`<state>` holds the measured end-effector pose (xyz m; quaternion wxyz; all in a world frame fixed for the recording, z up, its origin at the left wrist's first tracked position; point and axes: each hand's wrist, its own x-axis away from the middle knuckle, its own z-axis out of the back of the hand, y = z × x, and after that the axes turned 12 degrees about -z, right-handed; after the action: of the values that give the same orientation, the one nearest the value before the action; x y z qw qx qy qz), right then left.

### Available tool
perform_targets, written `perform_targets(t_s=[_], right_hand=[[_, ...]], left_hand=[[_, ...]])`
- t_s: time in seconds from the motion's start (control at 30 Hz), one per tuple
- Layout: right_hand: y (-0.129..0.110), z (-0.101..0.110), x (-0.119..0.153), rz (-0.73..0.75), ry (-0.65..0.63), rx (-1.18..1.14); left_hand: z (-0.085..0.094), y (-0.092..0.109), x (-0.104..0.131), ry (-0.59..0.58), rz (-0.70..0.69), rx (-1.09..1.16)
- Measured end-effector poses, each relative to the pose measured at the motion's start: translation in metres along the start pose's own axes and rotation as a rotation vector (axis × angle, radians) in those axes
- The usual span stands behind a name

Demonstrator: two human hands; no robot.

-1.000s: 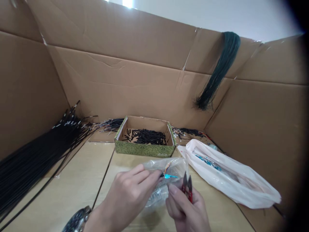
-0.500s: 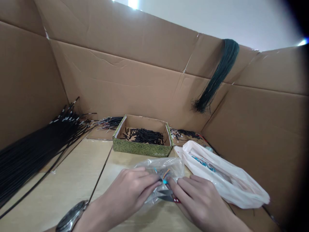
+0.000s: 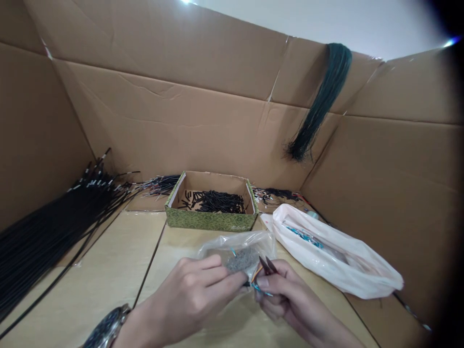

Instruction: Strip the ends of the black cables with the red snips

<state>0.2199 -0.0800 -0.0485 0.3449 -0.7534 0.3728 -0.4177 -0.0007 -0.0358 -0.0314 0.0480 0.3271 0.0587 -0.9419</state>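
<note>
The left hand pinches a thin black cable with splayed orange and blue wires beside a clear plastic bag, while the right hand holds dark-bladed metal snips and touches the wires.

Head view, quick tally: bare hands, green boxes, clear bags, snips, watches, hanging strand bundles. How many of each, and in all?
Left hand and right hand: 2
Green box: 1
Clear bag: 1
Snips: 1
Watch: 1
Hanging strand bundle: 1
Total: 7
</note>
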Motion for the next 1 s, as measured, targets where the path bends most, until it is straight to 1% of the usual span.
perform_targets(t_s=[0.13, 0.2, 0.3, 0.33, 0.4, 0.47, 0.57, 0.6, 0.63, 0.7, 0.77, 0.8, 0.87, 0.93, 1.0], right_hand=[[0.004, -0.004, 0.002, 0.074, 0.028, -0.049], [0.004, -0.006, 0.004, 0.046, 0.012, -0.062], [0.009, -0.008, 0.004, -0.045, -0.007, -0.144], [0.012, -0.007, 0.003, -0.052, 0.008, -0.165], [0.019, -0.003, 0.003, 0.011, 0.075, -0.135], [0.024, 0.003, 0.005, 0.157, 0.203, 0.027], [0.024, 0.009, 0.013, 0.433, 0.469, 0.464], [0.021, 0.009, 0.015, 0.536, 0.522, 0.622], [0.019, 0.007, 0.016, 0.643, 0.534, 0.768], [0.012, 0.001, 0.016, 0.833, 0.456, 0.975], [0.005, -0.005, 0.015, 0.96, 0.358, 1.058], [0.003, -0.006, 0.016, 0.987, 0.349, 1.074], [-0.001, -0.004, 0.022, 0.952, 0.428, 1.092], [-0.003, 0.006, 0.035, 0.866, 0.599, 1.091], [-0.006, 0.023, 0.05, 0.815, 0.758, 1.077]], left_hand=[[0.004, -0.001, -0.002, -0.022, 0.022, 0.019], [0.005, -0.002, -0.003, -0.031, 0.015, 0.025], [0.004, -0.003, -0.002, -0.035, -0.01, 0.037], [0.004, -0.004, -0.002, -0.032, -0.009, 0.036], [0.003, -0.007, -0.001, -0.033, 0.029, 0.037], [0.004, -0.01, -0.001, -0.049, 0.103, 0.059], [0.003, -0.01, -0.002, -0.067, 0.161, 0.127], [0.002, -0.008, -0.003, -0.062, 0.155, 0.141], [0.001, -0.006, -0.004, -0.048, 0.142, 0.148], [-0.002, 0.0, -0.006, -0.013, 0.113, 0.151], [-0.003, 0.002, -0.006, -0.008, 0.092, 0.152], [-0.001, 0.0, -0.006, -0.015, 0.086, 0.156], [0.009, -0.008, -0.002, 0.004, 0.094, 0.155], [0.026, -0.021, 0.003, 0.096, 0.142, 0.132], [0.043, -0.034, 0.007, 0.175, 0.235, 0.092]])
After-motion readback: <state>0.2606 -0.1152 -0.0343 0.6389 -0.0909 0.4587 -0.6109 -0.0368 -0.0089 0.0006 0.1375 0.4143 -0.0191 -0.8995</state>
